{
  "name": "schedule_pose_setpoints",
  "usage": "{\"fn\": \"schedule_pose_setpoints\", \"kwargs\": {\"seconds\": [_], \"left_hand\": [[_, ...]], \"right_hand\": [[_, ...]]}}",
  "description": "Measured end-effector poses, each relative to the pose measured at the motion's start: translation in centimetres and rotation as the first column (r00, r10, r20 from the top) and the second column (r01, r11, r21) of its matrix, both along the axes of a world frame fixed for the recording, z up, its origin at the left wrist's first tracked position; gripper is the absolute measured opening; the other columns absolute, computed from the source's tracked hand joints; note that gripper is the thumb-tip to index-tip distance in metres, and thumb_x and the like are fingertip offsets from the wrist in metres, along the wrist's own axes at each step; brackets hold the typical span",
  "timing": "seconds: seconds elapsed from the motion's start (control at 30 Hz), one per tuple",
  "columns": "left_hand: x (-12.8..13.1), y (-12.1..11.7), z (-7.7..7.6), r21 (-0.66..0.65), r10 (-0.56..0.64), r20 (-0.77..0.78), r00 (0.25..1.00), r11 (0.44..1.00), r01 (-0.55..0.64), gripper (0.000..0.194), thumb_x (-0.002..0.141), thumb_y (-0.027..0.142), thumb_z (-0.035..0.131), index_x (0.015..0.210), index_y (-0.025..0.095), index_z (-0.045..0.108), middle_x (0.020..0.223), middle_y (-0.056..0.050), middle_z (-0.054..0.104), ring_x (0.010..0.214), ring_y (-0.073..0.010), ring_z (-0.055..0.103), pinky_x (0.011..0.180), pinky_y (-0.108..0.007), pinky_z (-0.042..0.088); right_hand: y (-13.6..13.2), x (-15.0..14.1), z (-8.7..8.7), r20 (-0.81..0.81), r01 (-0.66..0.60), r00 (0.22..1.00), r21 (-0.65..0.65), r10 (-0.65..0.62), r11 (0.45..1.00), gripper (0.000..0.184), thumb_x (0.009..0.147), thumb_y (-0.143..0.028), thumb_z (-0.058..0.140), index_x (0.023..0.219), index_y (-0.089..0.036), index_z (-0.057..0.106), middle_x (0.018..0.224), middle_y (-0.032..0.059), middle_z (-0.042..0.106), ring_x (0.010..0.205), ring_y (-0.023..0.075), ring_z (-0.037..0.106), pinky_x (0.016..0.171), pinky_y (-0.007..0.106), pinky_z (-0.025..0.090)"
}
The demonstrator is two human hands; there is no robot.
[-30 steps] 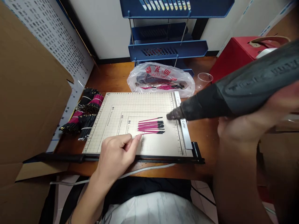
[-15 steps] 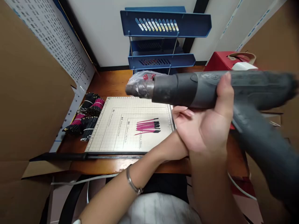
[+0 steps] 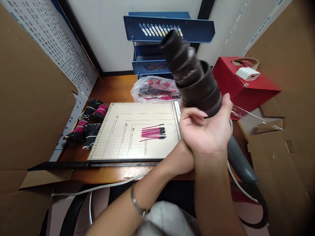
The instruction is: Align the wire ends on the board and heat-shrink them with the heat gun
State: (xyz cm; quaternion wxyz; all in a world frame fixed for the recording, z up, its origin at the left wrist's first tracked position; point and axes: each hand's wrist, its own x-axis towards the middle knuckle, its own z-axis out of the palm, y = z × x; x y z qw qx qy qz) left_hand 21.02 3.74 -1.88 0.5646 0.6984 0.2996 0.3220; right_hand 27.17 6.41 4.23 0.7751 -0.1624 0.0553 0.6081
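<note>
A dark grey heat gun [image 3: 201, 88] is raised over the right side of the desk, its blackened nozzle tilted up and left, slightly blurred. My right hand [image 3: 209, 132], palm up, is closed around its barrel, thumb on the right side and fingers curled at the left. Below it, the grey handle [image 3: 242, 160] slants down to the right. My left hand [image 3: 185, 158] passes behind my right wrist, and its fingers are hidden. Left of both hands, a row of short pink heat-shrink-like pieces with black ends [image 3: 153, 132] lies on a cream gridded paper-cutter board [image 3: 113, 137].
Bundled black and pink wires [image 3: 92, 129] lie left of the board. A plastic bag [image 3: 157, 87] with more pink pieces sits behind it, below a blue tray rack [image 3: 147, 67]. At right stands a red box [image 3: 256, 88] bearing a white adapter [image 3: 248, 74]. The cutter's black handle [image 3: 66, 165] extends left.
The heat gun has swung from lying level, nozzle left, to nozzle tilted up and toward me. Its handle has moved left and down. The pink pieces stay on the board.
</note>
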Motion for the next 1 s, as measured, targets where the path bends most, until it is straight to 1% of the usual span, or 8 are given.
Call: {"fn": "schedule_pose_setpoints", "kwargs": {"seconds": [0.1,0.23,0.43,0.5,0.6,0.67,0.73,1.0], "left_hand": [[-4.6,-1.1,-0.6,-0.112,0.002,-0.097,0.995,0.994,-0.013,0.039,0.096,0.031,0.062,0.069,0.022,0.036,0.059,0.006,0.04,0.055,-0.0092,0.044,0.053,-0.023,0.04],[-10.8,0.7,-0.6,0.326,0.41,-0.288,0.865,0.892,-0.314,0.048,0.096,0.034,0.061,0.062,0.02,0.031,0.056,0.007,0.033,0.053,-0.0086,0.034,0.056,-0.025,0.032],[-15.2,5.6,-0.5,0.51,0.32,-0.58,0.749,0.86,0.027,0.048,0.087,0.043,0.074,0.129,0.021,0.062,0.129,-0.009,0.066,0.116,-0.0269,0.058,0.101,-0.041,0.044],[-15.4,6.4,-0.7,0.468,0.273,-0.635,0.723,0.88,0.079,0.053,0.085,0.047,0.074,0.131,0.021,0.063,0.133,-0.01,0.064,0.123,-0.0298,0.055,0.106,-0.044,0.043],[-15.0,6.9,-0.8,0.463,0.288,-0.675,0.68,0.882,0.087,0.044,0.087,0.049,0.07,0.121,0.021,0.069,0.124,-0.01,0.066,0.116,-0.03,0.058,0.101,-0.043,0.045],[-14.3,6.5,-0.6,0.472,0.309,-0.682,0.663,0.878,0.076,0.032,0.089,0.046,0.068,0.11,0.021,0.073,0.111,-0.008,0.07,0.105,-0.0272,0.062,0.09,-0.039,0.046],[-13.3,5.6,-0.4,0.481,0.368,-0.7,0.611,0.876,0.023,0.022,0.089,0.041,0.069,0.099,0.023,0.074,0.095,-0.005,0.072,0.089,-0.0244,0.064,0.075,-0.034,0.044],[-8.9,0.3,-1.0,0.601,0.596,-0.733,0.328,0.793,-0.1,0.022,0.091,0.04,0.062,0.08,0.022,0.07,0.066,-0.006,0.067,0.06,-0.0234,0.059,0.053,-0.03,0.019]], "right_hand": [[0.4,2.5,-0.7,-0.291,-0.005,0.957,-0.004,0.004,1.0,0.056,0.091,-0.061,0.055,0.125,-0.018,0.054,0.116,0.0152,0.062,0.044,0.0006,0.03,0.029,0.016,0.035],[0.6,5.3,-2.0,-0.608,-0.013,0.79,0.107,0.076,0.994,0.072,0.088,-0.053,0.065,0.149,-0.021,0.043,0.123,0.0149,0.063,0.041,0.0026,0.025,0.026,0.024,0.036],[0.7,6.8,-3.0,-0.83,0.022,0.55,0.122,0.09,0.992,0.05,0.078,-0.018,0.073,0.127,-0.026,0.065,0.116,0.0067,0.069,0.041,0.0028,0.024,0.033,0.027,0.032],[0.7,6.9,-3.0,-0.943,0.039,0.32,0.109,0.091,0.993,0.054,0.067,-0.002,0.075,0.116,-0.026,0.07,0.114,0.0043,0.071,0.043,0.0024,0.029,0.037,0.026,0.033],[0.7,7.1,-2.8,-0.933,0.139,-0.353,0.02,0.069,0.99,0.046,0.066,0.002,0.072,0.104,-0.024,0.071,0.109,0.0042,0.072,0.048,0.0067,0.042,0.049,0.029,0.048],[0.7,7.4,-2.8,-0.623,0.176,-0.776,-0.061,0.101,0.983,0.032,0.078,-0.008,0.065,0.106,-0.024,0.069,0.1,0.0054,0.071,0.05,0.012,0.044,0.059,0.039,0.057],[0.8,7.8,-2.8,-0.239,0.156,-0.963,-0.107,0.127,0.982,0.025,0.09,-0.021,0.051,0.11,-0.026,0.065,0.09,0.0056,0.069,0.049,0.0156,0.04,0.063,0.048,0.057],[0.6,9.1,-3.5,0.642,-0.002,-0.766,-0.063,0.039,0.998,0.082,0.094,-0.034,-0.018,0.105,-0.03,0.063,0.076,0.0094,0.058,0.054,0.0198,0.031,0.052,0.041,0.045]]}}
